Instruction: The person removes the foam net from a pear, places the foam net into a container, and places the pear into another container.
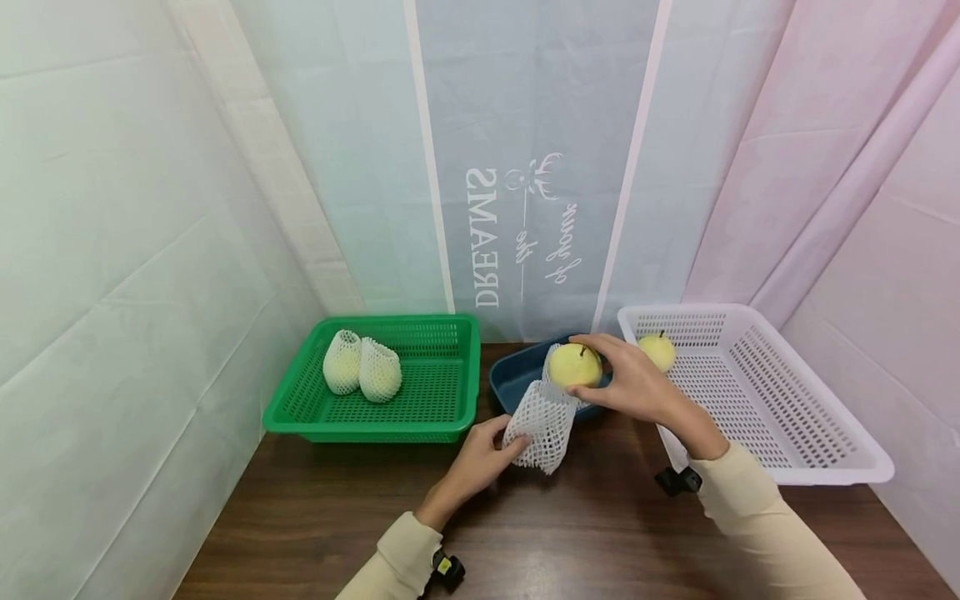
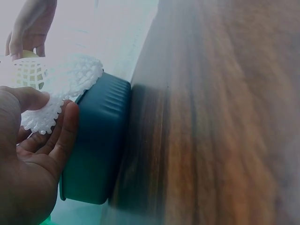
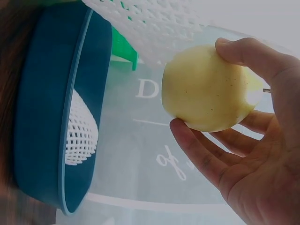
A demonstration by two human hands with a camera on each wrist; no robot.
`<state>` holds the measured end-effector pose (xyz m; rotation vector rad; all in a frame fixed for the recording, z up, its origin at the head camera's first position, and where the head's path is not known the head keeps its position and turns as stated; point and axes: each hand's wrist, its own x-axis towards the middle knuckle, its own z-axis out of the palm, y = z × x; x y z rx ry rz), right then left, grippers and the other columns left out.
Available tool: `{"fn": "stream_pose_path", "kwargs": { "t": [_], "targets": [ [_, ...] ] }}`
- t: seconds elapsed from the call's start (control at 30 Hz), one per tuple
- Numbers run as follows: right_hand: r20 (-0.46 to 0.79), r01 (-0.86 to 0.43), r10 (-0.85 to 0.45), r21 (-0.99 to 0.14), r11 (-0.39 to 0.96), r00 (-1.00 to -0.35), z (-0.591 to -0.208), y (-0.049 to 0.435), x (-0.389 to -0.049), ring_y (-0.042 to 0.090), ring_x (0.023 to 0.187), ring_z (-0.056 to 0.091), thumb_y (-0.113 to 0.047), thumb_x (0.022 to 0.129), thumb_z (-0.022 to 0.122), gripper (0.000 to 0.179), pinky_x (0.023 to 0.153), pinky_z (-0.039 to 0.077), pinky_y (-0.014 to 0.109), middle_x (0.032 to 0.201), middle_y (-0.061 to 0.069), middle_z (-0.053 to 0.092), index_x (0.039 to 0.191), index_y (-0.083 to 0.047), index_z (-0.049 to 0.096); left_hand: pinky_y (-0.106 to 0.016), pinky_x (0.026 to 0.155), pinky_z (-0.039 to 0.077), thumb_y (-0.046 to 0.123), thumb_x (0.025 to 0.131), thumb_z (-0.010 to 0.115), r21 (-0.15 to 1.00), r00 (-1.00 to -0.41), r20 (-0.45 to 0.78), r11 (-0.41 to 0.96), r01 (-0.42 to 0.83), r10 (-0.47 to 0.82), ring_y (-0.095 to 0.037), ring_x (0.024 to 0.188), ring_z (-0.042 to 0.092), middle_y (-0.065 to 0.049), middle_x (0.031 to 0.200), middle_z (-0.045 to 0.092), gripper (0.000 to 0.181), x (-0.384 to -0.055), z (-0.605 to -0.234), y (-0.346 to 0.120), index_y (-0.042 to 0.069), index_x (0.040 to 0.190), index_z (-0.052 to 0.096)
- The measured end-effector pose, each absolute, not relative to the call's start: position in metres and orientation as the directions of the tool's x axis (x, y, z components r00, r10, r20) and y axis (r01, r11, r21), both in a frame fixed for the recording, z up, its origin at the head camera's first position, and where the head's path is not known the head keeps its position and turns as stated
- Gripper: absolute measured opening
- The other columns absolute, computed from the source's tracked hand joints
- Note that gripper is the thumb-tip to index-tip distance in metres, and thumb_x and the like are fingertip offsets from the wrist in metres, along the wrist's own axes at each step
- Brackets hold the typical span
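A yellow pear is gripped between the thumb and fingers of my right hand, its stem towards the palm in the right wrist view. My left hand pinches a white foam net sleeve by its near end. The sleeve's far end lies right at the pear, over the near rim of a dark blue tray. More white foam netting lies inside that tray.
To the left stands a green basket holding two pears in foam nets. A white basket on the right holds a bare pear. All stand on a brown wooden table, before a printed curtain.
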<state>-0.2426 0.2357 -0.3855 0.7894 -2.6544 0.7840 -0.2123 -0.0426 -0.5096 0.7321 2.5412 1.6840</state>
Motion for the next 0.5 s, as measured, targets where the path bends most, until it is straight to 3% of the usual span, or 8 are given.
{"fn": "stream_pose_path", "kwargs": {
  "t": [0.33, 0.5],
  "targets": [
    [0.376, -0.539, -0.398, -0.439, 0.719, -0.837, -0.384, 0.248, -0.25, 0.035, 0.115, 0.069, -0.028, 0.084, 0.093, 0.075, 0.089, 0.06, 0.053, 0.142, 0.021, 0.066, 0.147, -0.002, 0.06, -0.021, 0.068, 0.05, 0.027, 0.105, 0.07, 0.868, -0.884, 0.285, 0.291, 0.402, 0.372, -0.005, 0.073, 0.057, -0.002, 0.092, 0.072, 0.013, -0.219, -0.507, -0.03, 0.015, 0.109, 0.074],
    [0.384, -0.527, -0.378, -0.441, 0.727, -0.843, -0.382, 0.255, -0.256, 0.029, 0.105, 0.069, -0.028, 0.083, 0.094, 0.073, 0.085, 0.06, 0.048, 0.134, 0.018, 0.07, 0.145, -0.003, 0.062, -0.02, 0.065, 0.047, 0.027, 0.105, 0.071, 0.866, -0.886, 0.302, 0.287, 0.409, 0.351, -0.004, 0.069, 0.053, -0.001, 0.088, 0.068, 0.013, -0.221, -0.504, -0.024, 0.014, 0.105, 0.073]
  ]
}}
